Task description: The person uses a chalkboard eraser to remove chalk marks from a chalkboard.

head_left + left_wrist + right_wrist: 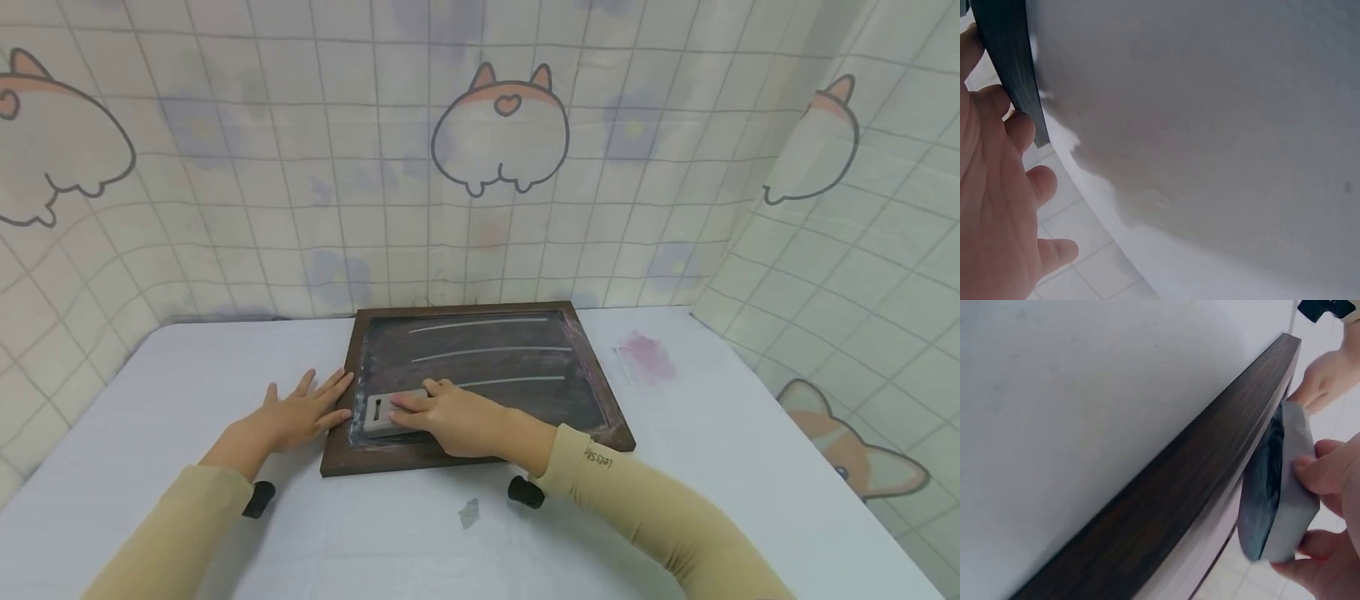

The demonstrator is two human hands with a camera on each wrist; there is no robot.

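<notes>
A small chalkboard (487,334) in a dark brown wooden frame lies on the table, with three white chalk lines and some smeared chalk on it. At its lower left, my right hand (468,419) grips a grey chalkboard eraser (381,417) by its body. In the right wrist view the eraser's dark felt side (1262,490) faces the board, close over the near frame edge. My left hand (296,414) has its fingers spread, fingertips resting at the left frame edge. The left wrist view shows this hand's palm (991,206) and fingers beside the dark frame (1016,69).
A white table (240,367) surrounds the board. Pink chalk smudges (647,357) mark it on the right, and a grey patch (469,513) lies in front. Behind hangs a white checked curtain (285,150) with cartoon corgis. Each wrist bears a small black device (526,492).
</notes>
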